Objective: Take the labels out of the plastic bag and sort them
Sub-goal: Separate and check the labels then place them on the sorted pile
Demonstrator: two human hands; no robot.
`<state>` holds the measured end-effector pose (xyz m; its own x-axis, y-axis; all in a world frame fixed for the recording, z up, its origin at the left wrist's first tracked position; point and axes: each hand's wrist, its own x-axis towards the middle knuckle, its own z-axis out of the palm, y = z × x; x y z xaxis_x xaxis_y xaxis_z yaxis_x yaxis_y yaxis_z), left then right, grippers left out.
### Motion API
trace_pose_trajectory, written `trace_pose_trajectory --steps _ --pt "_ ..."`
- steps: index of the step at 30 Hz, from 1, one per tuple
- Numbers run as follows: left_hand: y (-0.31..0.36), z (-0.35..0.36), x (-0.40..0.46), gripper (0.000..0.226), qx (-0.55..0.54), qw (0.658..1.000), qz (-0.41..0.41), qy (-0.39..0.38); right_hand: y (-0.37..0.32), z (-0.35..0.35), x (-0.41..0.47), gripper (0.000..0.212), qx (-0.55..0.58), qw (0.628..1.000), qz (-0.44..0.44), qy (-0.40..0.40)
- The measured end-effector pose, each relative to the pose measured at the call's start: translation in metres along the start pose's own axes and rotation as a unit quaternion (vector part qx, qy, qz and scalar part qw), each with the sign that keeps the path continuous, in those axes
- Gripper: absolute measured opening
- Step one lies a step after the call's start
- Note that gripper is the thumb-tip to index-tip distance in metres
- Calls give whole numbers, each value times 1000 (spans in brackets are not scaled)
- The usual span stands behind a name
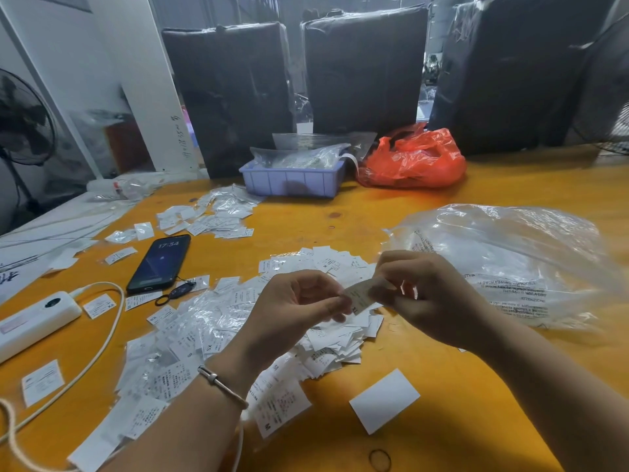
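Both hands are raised over the wooden table, pinching one small white label packet marked XL between them. My left hand pinches its left end with thumb and fingers; my right hand pinches the right end. Beneath them lies a wide heap of white labels and small clear bags. A large crumpled clear plastic bag with printed warning text rests to the right. One blank white label lies alone in front.
A phone and a white power bank with its cable lie on the left. At the back stand a blue tray of bags, a red plastic bag and black wrapped bundles. A rubber band lies near the front edge.
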<state>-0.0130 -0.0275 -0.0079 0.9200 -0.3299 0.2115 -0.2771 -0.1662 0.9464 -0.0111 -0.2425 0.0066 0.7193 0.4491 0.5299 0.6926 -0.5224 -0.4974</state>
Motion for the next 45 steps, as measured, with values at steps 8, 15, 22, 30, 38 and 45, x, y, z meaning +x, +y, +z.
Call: trace_pose_trajectory --steps 8,15,22,30,38,45 --pt "-1 1 1 23 -14 999 -7 34 -3 2 -1 21 161 978 70 112" --pt "-2 3 2 18 -47 998 -7 50 -5 16 -3 19 208 964 85 145" --pt "-3 5 2 26 -66 997 -10 51 -7 25 -4 13 220 966 110 77" --pt "-3 4 2 23 -67 996 -12 49 -8 27 -5 12 243 958 129 84" --pt "-1 1 2 14 -41 998 -17 41 -8 29 -4 16 223 962 111 116" --pt "-2 -2 3 10 7 998 1 60 -11 26 -5 12 85 984 28 153"
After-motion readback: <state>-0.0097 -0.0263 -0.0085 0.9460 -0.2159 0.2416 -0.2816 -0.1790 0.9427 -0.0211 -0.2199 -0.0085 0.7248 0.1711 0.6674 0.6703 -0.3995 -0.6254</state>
